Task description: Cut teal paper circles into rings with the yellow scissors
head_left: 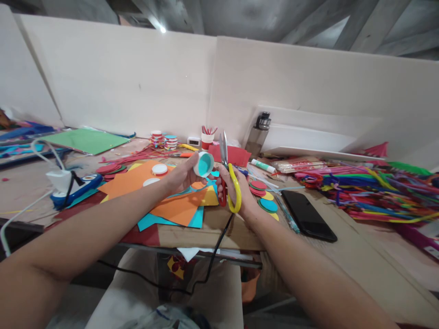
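While the left hand (178, 177) grips a white cap (198, 162) with what looks like blue paper (206, 165) inside, the right hand (245, 199) is closed on yellow scissors (233, 179), above orange paper (171, 208) on the tabletop (360, 256).

Head-worn camera looks forward and down, close over the craft table (360, 256).
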### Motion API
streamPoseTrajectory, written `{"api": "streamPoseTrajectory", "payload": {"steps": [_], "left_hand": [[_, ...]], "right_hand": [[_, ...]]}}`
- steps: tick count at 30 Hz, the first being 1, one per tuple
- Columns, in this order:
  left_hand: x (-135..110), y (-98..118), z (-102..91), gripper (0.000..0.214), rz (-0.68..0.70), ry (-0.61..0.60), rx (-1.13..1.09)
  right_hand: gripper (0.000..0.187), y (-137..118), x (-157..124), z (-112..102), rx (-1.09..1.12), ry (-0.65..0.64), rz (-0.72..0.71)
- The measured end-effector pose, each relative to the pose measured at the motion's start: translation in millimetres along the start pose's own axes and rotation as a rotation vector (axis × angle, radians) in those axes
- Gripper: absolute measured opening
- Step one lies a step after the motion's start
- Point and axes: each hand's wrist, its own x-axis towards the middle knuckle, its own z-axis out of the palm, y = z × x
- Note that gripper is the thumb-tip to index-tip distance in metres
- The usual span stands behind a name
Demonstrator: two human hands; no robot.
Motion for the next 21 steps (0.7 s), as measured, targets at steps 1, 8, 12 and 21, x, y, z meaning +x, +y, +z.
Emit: {"api": "streamPoseTrajectory", "payload": {"steps": [1, 8, 12, 21], "left_hand": [[0.4, 1.8, 0.6, 0.061, -0.035, -0.003, -0.041], [2.7, 10.5, 0.7, 0.052, -0.08, 0.061, -0.218], [3.4, 12.0, -1.2, 0.049, -0.105, 0.075, -0.265], [3.4, 9.8, -7.1, 0.057, -0.19, 0.059, -0.242]], "right_hand": [[0.051, 0.7, 0.5, -0.1, -0.01, 0.0, 0.006], [0.047, -1.5, -1.8, 2.0, -0.003, 0.027, 0.069], [0.046, -3.2, -3.5, 3.4, -0.007, 0.036, 0.055], [0.048, -5.4, -4.5, 2.5, -0.061, 0.017, 0.062]]}}
